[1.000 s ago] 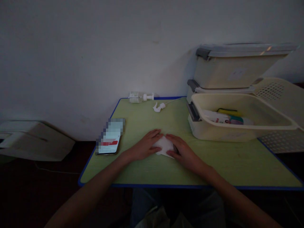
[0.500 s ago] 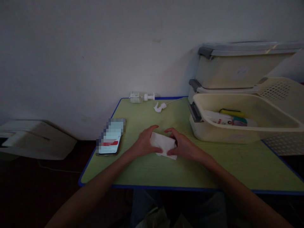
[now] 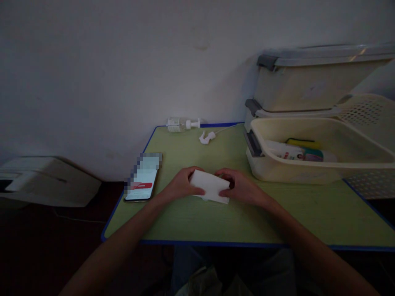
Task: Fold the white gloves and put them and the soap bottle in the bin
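While working over counter, betw. front & back edges, w/ L grip & R grip clamped on opp. ends of white paper-like piece there, could crease or drop it, prob. if pinching unevenly.

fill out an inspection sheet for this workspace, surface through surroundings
Surface: blue-edged green table
Things in hand: white sheet, apparently folded paper
Clutter: lit phone; clear pump bottle on its side; white trigger head; cream bin holding a white package and yellow item
Grips: left grip and right grip, bare hands, hold opposite sides of the white sheet
Cables: thin pale line at lower left, possibly a cable
Surroundings: wall; lidded box behind the bin
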`<action>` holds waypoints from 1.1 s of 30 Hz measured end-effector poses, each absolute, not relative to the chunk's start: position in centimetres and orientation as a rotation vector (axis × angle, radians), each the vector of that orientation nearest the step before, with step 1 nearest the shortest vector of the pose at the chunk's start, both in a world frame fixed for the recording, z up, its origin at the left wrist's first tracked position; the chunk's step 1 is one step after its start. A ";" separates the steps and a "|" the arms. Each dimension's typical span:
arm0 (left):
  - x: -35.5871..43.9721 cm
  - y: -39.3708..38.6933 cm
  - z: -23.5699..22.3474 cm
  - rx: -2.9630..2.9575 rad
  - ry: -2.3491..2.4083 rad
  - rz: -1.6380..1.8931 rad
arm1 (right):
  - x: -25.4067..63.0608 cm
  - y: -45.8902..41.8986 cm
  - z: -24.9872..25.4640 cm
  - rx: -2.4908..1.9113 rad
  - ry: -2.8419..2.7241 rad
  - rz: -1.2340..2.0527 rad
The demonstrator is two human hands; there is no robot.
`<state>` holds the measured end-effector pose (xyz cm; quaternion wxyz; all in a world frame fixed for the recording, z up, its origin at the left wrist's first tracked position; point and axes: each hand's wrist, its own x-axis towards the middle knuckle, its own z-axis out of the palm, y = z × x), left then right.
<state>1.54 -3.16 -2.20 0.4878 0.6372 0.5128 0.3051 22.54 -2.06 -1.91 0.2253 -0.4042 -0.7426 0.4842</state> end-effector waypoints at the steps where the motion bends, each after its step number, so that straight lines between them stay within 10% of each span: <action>1: 1.4 -3.1 -2.1 1.525 1.267 0.719 | 22.5 -2.0 -1.9 -1.126 -2.070 1.284; 13: 2.2 -6.1 -1.1 2.507 1.244 1.142 | 22.8 -2.2 -1.5 -0.965 -2.208 0.506; 20: 3.4 -10.1 -2.6 3.317 1.128 0.613 | 24.2 -1.9 -2.6 -0.822 -2.656 0.277; 33: 5.1 -13.9 -4.4 3.057 1.667 0.357 | 24.9 -6.3 -2.2 -0.548 -2.789 -0.136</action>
